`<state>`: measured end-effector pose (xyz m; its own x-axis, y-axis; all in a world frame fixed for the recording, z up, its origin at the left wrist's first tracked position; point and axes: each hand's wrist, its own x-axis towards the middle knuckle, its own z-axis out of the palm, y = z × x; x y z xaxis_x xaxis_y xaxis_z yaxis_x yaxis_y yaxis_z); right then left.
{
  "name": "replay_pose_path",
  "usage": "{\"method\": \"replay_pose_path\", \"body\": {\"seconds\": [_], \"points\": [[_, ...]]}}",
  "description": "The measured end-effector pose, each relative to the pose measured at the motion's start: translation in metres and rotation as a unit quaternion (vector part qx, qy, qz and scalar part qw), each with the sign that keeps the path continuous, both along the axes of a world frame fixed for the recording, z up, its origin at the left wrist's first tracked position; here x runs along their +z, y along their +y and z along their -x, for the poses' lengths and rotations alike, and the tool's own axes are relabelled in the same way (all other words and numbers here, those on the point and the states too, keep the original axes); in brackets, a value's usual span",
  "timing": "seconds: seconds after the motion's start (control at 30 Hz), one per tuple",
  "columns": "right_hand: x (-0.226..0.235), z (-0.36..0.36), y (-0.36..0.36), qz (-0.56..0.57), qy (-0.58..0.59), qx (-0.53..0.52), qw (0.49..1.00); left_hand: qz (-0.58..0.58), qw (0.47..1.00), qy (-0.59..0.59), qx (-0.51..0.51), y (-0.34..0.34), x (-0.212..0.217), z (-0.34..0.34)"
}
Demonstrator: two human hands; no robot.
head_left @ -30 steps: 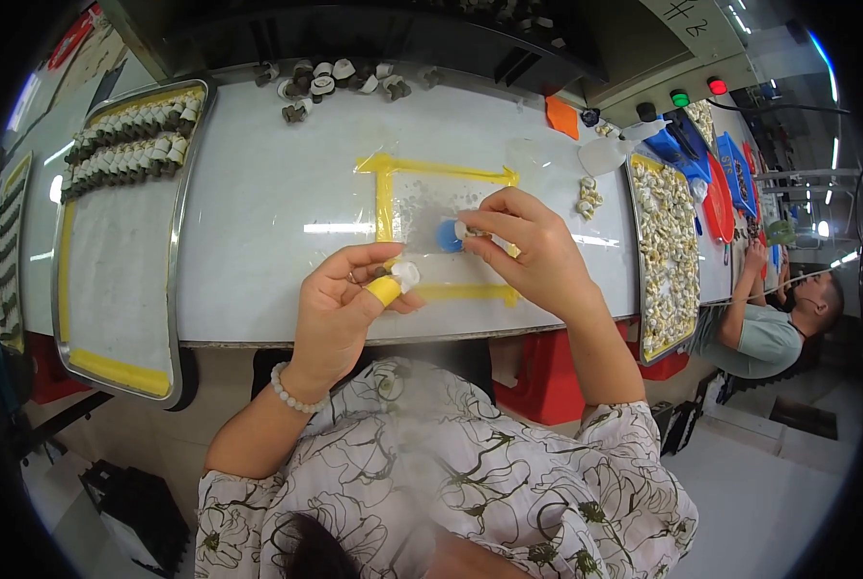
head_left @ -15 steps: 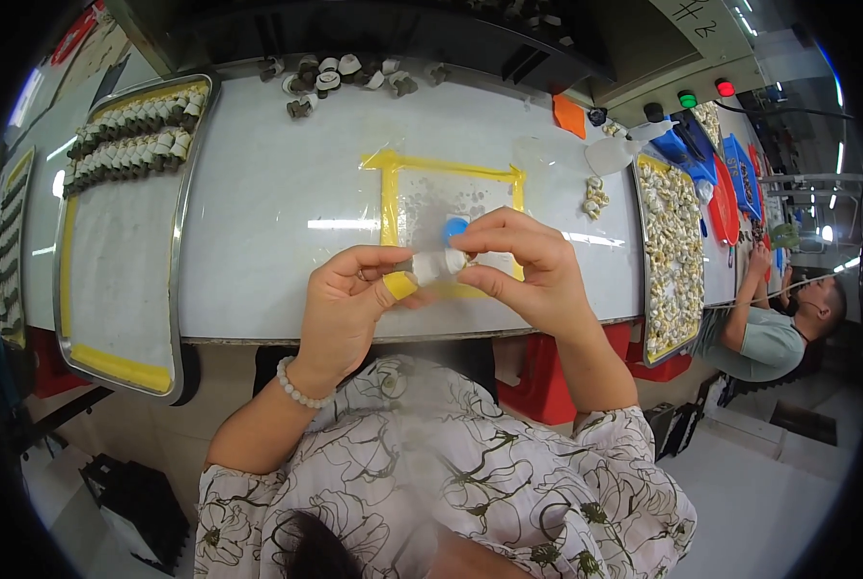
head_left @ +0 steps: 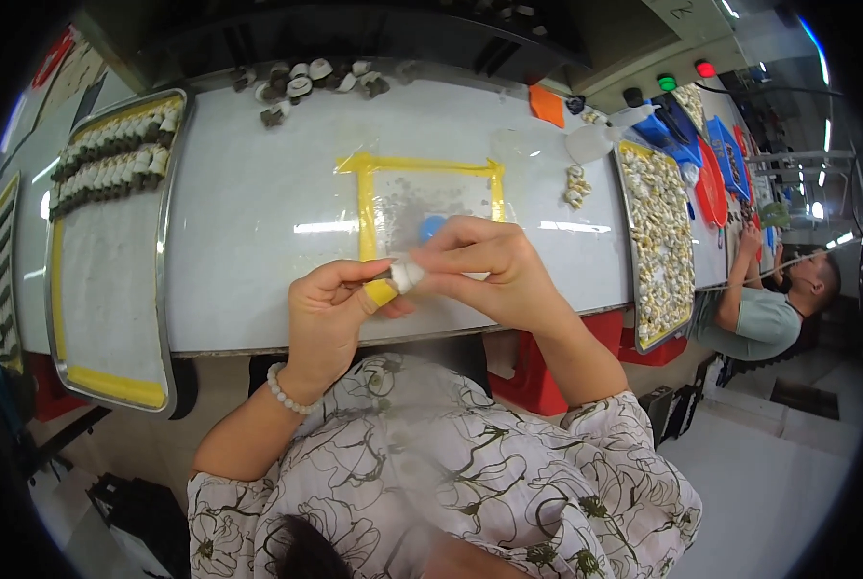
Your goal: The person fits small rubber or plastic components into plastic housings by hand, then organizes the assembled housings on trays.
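A: Where is the part, and which way does it point?

B: You hold a small white part (head_left: 407, 275) between both hands, above the near edge of the bench (head_left: 258, 222). Its long axis runs roughly left to right across your view. A dark tip shows at its left end, toward your left hand (head_left: 330, 314); its right end sits under the fingers of your right hand (head_left: 484, 270). Finer detail is too small to tell.

A: State of each grip?

B: Left grip: narrow, thumb and fingers pinched on the left end of the part. A yellow cover (head_left: 380, 292) sits on one left fingertip. Right grip: closed on the right end of the part, fingers curled over it.

A: What lies around the hands?

B: Directly behind your hands, a square of yellow tape (head_left: 366, 198) is marked on the bench. A small blue cap (head_left: 431, 227) rests inside it, just beyond your right fingers. To your left, a metal tray (head_left: 113, 289) carries rows of small parts along its far end. To your right, a second tray (head_left: 655, 241) is full of loose pale pieces. A small heap of pale pieces (head_left: 574, 185) lies between the tape square and that tray. Dark and white caps (head_left: 306, 79) are clustered at the far edge.

A: Any obstruction?

B: Only the blue cap lies close. Another person (head_left: 759, 314) sits at the far right, well apart from your hands.
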<state>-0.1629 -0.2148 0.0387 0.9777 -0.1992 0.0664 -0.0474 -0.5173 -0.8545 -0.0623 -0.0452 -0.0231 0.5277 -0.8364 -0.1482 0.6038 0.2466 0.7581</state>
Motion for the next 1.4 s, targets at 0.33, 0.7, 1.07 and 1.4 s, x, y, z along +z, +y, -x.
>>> {"method": "replay_pose_path", "body": {"seconds": [0.33, 0.7, 1.07, 1.4], "points": [[-0.007, 0.024, -0.025, 0.063, -0.014, -0.071, 0.995, -0.046, 0.998, -0.043, -0.015, 0.008, 0.012, -0.011], [-0.037, 0.08, -0.104, 0.298, 0.052, -0.327, 0.895, -0.231, 0.839, -0.393, 0.298, 0.109, 0.042, -0.137], [-0.041, 0.059, -0.059, 0.281, -0.01, -0.252, 0.926, -0.394, 0.683, -0.584, 0.193, 0.106, 0.027, -0.166], [-0.042, 0.06, -0.058, 0.261, -0.04, -0.247, 0.932, -0.315, 0.594, -0.727, 0.136, 0.025, 0.061, -0.153]]}}
